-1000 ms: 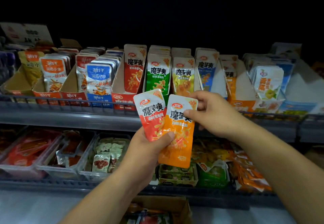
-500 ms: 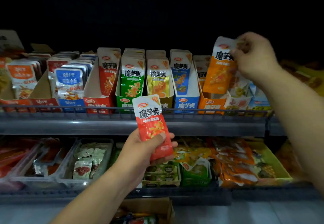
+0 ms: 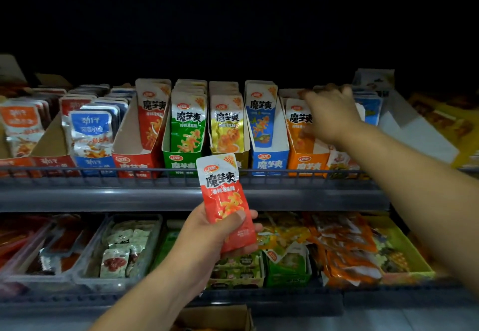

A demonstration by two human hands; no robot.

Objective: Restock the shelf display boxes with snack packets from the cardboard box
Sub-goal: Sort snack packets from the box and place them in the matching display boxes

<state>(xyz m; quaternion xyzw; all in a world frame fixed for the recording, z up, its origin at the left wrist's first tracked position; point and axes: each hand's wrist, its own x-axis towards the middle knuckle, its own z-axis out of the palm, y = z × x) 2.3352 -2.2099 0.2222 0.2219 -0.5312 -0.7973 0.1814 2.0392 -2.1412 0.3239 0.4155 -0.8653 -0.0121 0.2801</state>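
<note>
The red packet stands upright in the left hand, below the front of the upper shelf; the thumb presses across its face and the fingers curl behind, gripping it. The right hand reaches over the orange packets in the orange display box, 1 box right of the blue. Its fingers are blurred, and whether they pinch anything cannot be told.

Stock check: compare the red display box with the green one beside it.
The red display box shows a bare inner wall, its packets only toward the back; the green display box is packed to its front. The red box holds red packets, the green box green ones. Both stand side by side on the upper shelf, same lettering.
</note>
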